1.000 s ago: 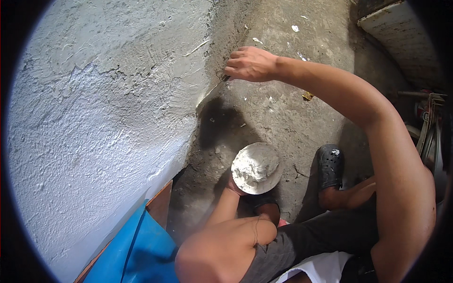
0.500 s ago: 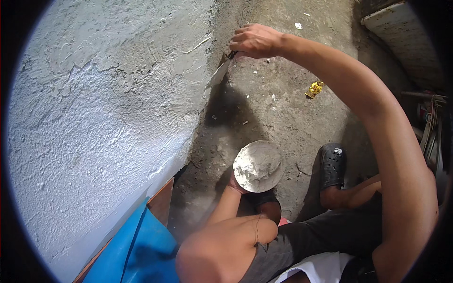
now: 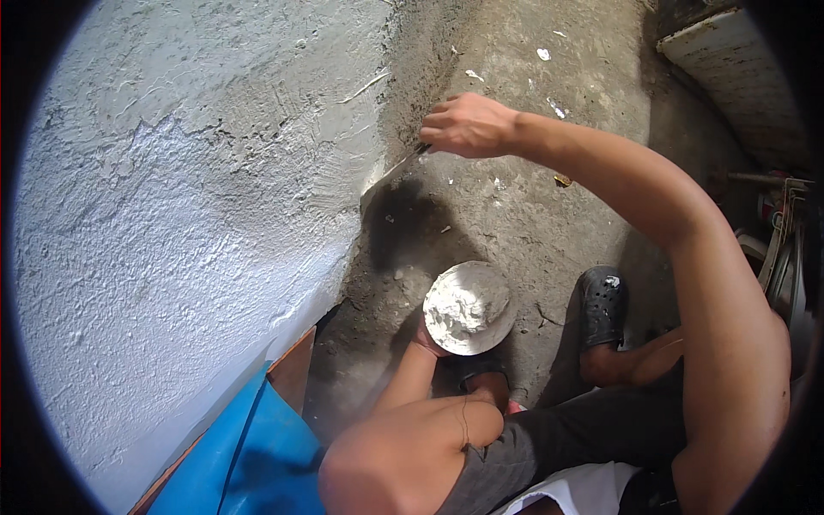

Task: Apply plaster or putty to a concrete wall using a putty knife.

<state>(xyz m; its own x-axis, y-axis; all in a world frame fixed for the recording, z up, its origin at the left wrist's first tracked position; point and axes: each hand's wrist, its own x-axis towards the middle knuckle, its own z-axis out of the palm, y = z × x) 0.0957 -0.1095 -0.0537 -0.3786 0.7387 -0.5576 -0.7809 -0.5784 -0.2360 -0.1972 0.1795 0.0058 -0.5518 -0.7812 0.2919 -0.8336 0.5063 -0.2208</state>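
My right hand (image 3: 470, 126) is stretched out far ahead, its fingers closed around the dark handle of a putty knife (image 3: 395, 174). The thin blade points down-left and meets the lower part of the rough plastered wall (image 3: 283, 163), just above the floor. Nearer to me, my left hand (image 3: 432, 339) grips a round, shallow dish (image 3: 501, 324) from its left underside; most of its fingers are hidden beneath. White paste (image 3: 463, 302), like wall putty, lies heaped in the dish, unevenly spread.
Concrete floor (image 3: 532, 232) runs along the wall, with white scraps and a gold wrapper (image 3: 562, 180) partly behind my right forearm. A blue sheet (image 3: 266, 455) and brown board edge (image 3: 293, 369) lie at lower left. Metal racks (image 3: 783, 232) stand at right. My black clog (image 3: 603, 305) rests nearby.
My right hand has come toward me along the foot of the wall, bringing the putty knife with it. My forearm now covers most of the gold wrapper. The dish has hardly moved.
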